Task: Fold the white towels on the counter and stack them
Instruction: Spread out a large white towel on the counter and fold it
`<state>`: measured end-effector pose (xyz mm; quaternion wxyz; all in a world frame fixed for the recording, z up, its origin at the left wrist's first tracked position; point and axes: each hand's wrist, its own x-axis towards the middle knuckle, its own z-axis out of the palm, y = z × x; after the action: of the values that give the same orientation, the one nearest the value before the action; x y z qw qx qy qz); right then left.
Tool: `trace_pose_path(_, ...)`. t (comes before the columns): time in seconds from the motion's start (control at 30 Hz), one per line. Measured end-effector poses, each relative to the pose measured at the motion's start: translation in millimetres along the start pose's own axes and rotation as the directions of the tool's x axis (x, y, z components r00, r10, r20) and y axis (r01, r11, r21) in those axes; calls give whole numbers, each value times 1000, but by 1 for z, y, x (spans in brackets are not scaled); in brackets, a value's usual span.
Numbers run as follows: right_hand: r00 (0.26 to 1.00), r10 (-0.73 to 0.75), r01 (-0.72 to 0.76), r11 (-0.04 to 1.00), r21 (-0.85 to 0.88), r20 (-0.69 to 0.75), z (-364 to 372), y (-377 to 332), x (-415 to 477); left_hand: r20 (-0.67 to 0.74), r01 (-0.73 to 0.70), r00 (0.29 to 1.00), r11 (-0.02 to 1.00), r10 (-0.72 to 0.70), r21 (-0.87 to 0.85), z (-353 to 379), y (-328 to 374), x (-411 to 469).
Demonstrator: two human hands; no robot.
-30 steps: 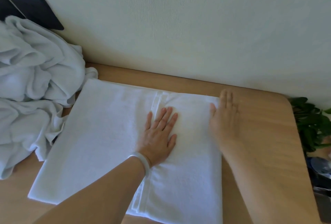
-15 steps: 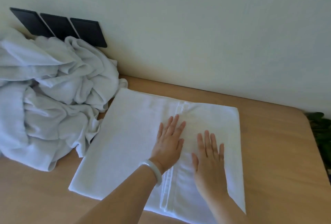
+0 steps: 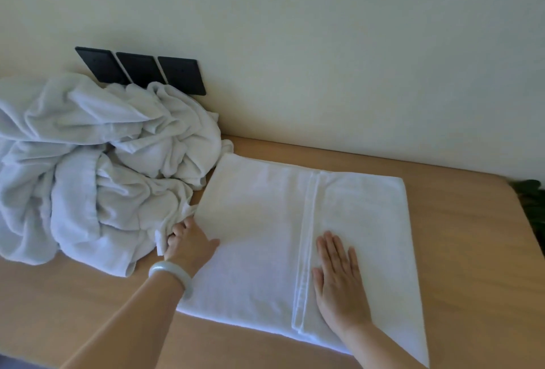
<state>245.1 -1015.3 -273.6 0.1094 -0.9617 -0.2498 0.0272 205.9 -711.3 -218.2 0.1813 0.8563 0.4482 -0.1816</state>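
Head view: the folded towel (image 3: 265, 221) lies flat at centre on the wooden worktop (image 3: 472, 250), wider from 9 to 3 o'clock, its hem band (image 3: 309, 236) running 12 to 6. The left hand (image 3: 190, 246), flat at mid-towel half a second ago, now grips the towel's 9 o'clock edge, thumb on top. The right hand (image 3: 339, 283) still presses flat, fingers straight, beside the band. Crumpled towels (image 3: 88, 162) are heaped at 9 o'clock under three black wall plates (image 3: 138, 69) on a pale wall (image 3: 324, 44).

Pale plain wall (image 3: 324, 44), three black wall plates (image 3: 141, 72), light wooden counter (image 3: 472, 250), soft daylight.
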Motion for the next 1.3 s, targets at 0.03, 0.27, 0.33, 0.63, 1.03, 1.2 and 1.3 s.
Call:
trace_pose_path(0.03, 1000, 3, -3, 1000, 6, 5, -1, 1, 0, 82, 26, 996, 995, -18, -92, -4, -4, 7)
trace_pose_path(0.27, 979, -32, -17, 971, 239, 200, -13, 10, 7, 468, 222, 848, 636, 249, -739, -66, 0, -31)
trace_pose_path(0.33, 969, -28, -71, 920, 386, 245, -26, 11, 13, 413, 103, 810, 593, 416, -799, -81, 23, -53)
trace_pose_path(0.63, 768, 510, -323, -214, 922, 388, -114, 75, 2, 331, -497, 531, 604, 780, -624, 12, 187, -183)
trace_pose_path(1.03, 713, 631, -658, 451, 603, 306, -85, 92, 9, 329, -879, 423, 295, 844, 375, 64, 132, -125)
trace_pose_path(1.2, 856, 406, -515, 712, 477, 319, -87, 85, 48, 372, -842, 514, 372, 773, 391, 69, 114, -163)
trace_pose_path(1.3, 888, 185, -376, 818, 435, 420, -91, 78, 69, 445, -857, 513, 406, 734, 319, 77, 102, -190)
